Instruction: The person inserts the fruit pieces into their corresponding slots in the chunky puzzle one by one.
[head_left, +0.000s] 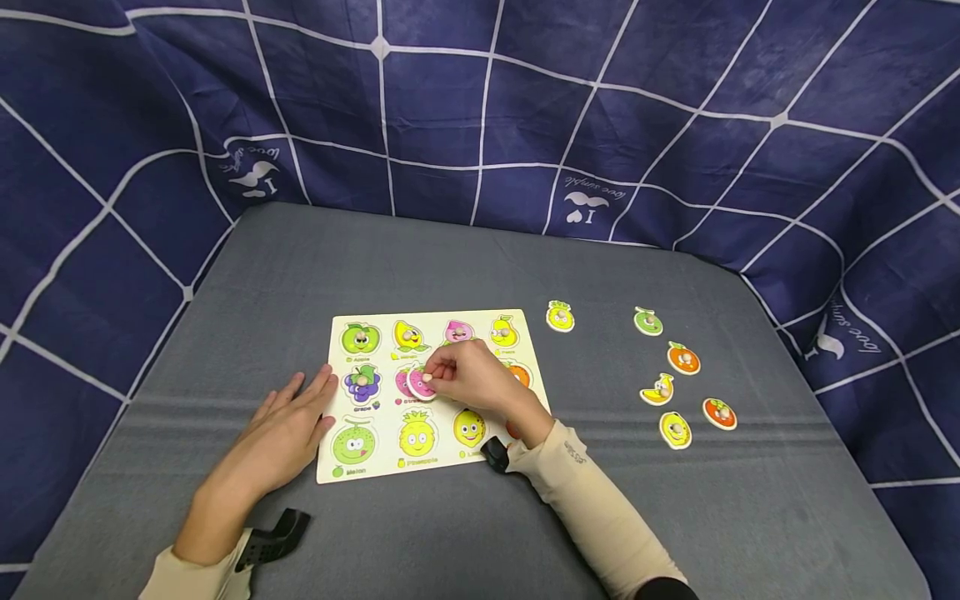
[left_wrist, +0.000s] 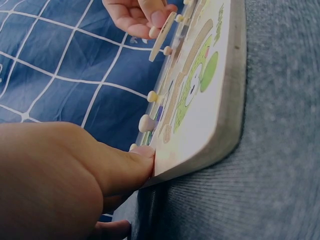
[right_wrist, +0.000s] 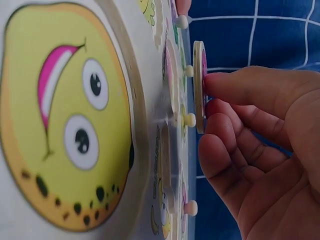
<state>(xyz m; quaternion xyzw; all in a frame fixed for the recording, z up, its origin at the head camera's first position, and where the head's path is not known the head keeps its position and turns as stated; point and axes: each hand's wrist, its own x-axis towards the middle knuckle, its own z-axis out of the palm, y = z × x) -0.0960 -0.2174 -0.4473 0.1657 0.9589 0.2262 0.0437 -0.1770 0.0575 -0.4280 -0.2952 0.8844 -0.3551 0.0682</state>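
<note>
My right hand (head_left: 476, 377) pinches the small knob of a pink fruit puzzle piece (head_left: 421, 385) just over the strawberry spot in the middle row of a wooden puzzle board (head_left: 381, 473). In the right wrist view the piece (right_wrist: 199, 87) stands edge-on, raised off the board, with thumb and fingertips at its knob side. Fingers extended, my left hand (head_left: 288, 425) rests along the board's left edge; its thumb (left_wrist: 142, 152) touches the board edge in the left wrist view. Knobbed pieces sit in the board, among them an apple (head_left: 361, 338), a bunch of grapes (head_left: 363, 384) and a pear (head_left: 504, 332).
On the grey table (head_left: 600, 517), right of the board, lie several loose fruit pieces: a pineapple (head_left: 559, 317), a green melon (head_left: 648, 322), an orange one (head_left: 683, 358), a banana (head_left: 657, 390), a yellow lemon (head_left: 675, 431) and a red one (head_left: 719, 414). A blue curtain (head_left: 450, 100) surrounds the table.
</note>
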